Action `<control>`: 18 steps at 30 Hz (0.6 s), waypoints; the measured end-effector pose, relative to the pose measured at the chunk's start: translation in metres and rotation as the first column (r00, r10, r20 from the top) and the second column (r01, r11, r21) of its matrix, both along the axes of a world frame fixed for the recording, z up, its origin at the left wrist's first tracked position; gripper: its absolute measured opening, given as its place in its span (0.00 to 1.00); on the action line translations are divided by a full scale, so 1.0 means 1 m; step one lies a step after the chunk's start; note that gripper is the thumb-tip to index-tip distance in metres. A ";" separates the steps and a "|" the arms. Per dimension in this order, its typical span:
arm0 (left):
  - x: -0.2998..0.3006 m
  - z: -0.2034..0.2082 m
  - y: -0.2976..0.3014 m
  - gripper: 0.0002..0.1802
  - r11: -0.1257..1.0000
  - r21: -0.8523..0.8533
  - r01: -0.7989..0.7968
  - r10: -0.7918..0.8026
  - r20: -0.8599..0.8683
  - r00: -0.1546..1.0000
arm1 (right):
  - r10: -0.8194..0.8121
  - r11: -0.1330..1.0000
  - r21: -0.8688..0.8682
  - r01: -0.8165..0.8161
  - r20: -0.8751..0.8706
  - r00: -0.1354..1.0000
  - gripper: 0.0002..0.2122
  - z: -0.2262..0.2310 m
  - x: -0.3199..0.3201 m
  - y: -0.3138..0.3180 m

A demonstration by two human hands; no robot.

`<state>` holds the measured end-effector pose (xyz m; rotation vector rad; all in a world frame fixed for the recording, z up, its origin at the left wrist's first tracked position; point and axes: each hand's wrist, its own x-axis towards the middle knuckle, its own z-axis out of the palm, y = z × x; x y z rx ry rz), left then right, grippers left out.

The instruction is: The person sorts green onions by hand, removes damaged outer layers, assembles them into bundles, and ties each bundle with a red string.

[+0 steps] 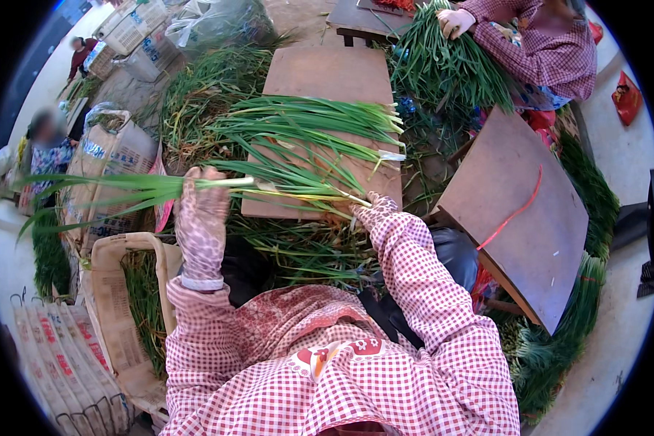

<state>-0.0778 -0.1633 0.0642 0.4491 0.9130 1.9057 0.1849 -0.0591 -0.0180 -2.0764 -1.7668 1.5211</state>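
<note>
My left hand (200,229), in a spotted glove, is raised at the left of a brown board (327,73). It is closed around a few garlic chives (134,190), whose leaves trail left and whose pale ends point right. My right hand (376,209), gloved alike, is at the board's near right edge. Its fingers pinch the pale end of some thin, yellowish chives (341,192). A thick row of chives (312,118) lies across the board, white ends to the right. Looser stalks are spread nearer to me.
Chive trimmings (298,254) cover the ground below the board. A tilted brown board (523,211) with a red strip stands at right. At left are a beige container (112,291) and woven sacks (116,167). A co-worker's gloved hand (455,23) rests on a chive pile (443,69).
</note>
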 end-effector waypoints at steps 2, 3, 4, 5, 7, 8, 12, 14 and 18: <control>0.003 -0.002 0.000 0.15 0.952 -0.304 0.033 -0.022 0.040 0.999 | -0.013 0.998 -0.056 0.005 -0.153 0.988 0.19 -0.007 0.006 0.002; 0.007 -0.001 -0.004 0.14 0.951 -0.303 0.056 -0.057 0.005 0.998 | 0.065 0.997 -0.045 -0.069 -0.088 0.994 0.20 -0.008 0.009 0.003; 0.013 -0.004 -0.007 0.13 0.948 -0.305 0.089 -0.098 -0.012 0.995 | 0.138 0.990 -0.043 -0.138 -0.003 0.990 0.21 0.001 0.014 0.000; 0.011 -0.009 -0.010 0.12 0.964 -0.234 0.129 -0.119 0.056 0.991 | 0.189 0.979 -0.080 -0.189 -0.009 0.982 0.25 0.007 0.024 -0.001; 0.000 -0.031 -0.014 0.14 0.967 -0.168 0.189 -0.181 0.065 0.981 | 0.403 0.889 0.123 -0.440 0.241 0.883 0.30 -0.001 0.047 -0.010; 0.001 -0.032 -0.013 0.15 0.966 -0.136 0.218 -0.211 0.069 0.975 | 0.466 0.813 0.216 -0.541 0.316 0.826 0.31 0.008 0.053 -0.018; 0.033 -0.031 -0.005 0.13 0.906 -0.313 0.286 -0.290 0.036 0.956 | 0.397 0.776 0.440 -0.452 0.217 0.892 0.25 0.049 0.059 -0.034; 0.051 -0.034 -0.004 0.12 0.899 -0.268 0.348 -0.343 0.065 0.937 | 0.488 0.732 0.539 -0.416 0.011 0.873 0.19 0.065 0.024 -0.050; 0.069 -0.037 -0.008 0.12 0.949 -0.056 0.309 -0.283 0.275 0.919 | 0.717 0.697 0.286 -0.658 -0.238 0.656 0.22 0.042 -0.009 -0.077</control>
